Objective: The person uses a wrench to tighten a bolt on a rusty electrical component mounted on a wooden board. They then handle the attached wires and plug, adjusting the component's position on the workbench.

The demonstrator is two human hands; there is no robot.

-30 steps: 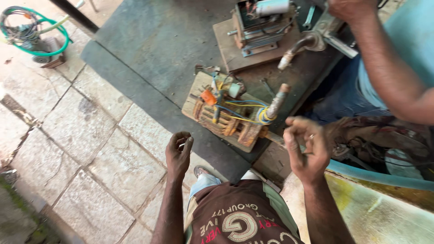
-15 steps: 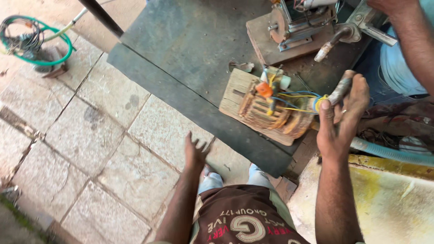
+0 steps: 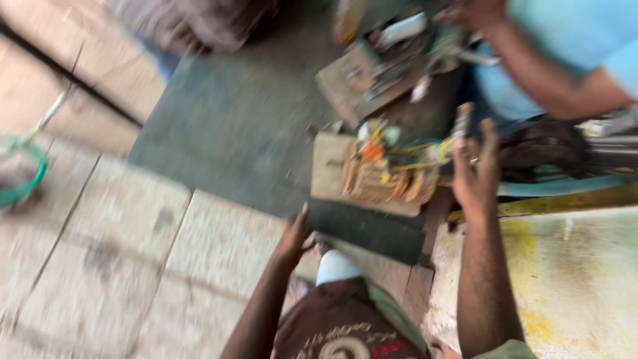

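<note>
While blurred, one wound coil | right hand beside it, open | left hand empty, loose

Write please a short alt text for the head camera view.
A blurred view downward: the person's right hand is raised open beside a wound coil assembly on a wooden board, and the left hand hangs empty over a dark slab. Another person's arm reaches in at top right.

You have a wound coil assembly of coppery windings with orange, yellow and pale fittings on top, lying on a pale flat board. A slim cylindrical tool stands tilted at its right end. All is blurred.
</note>
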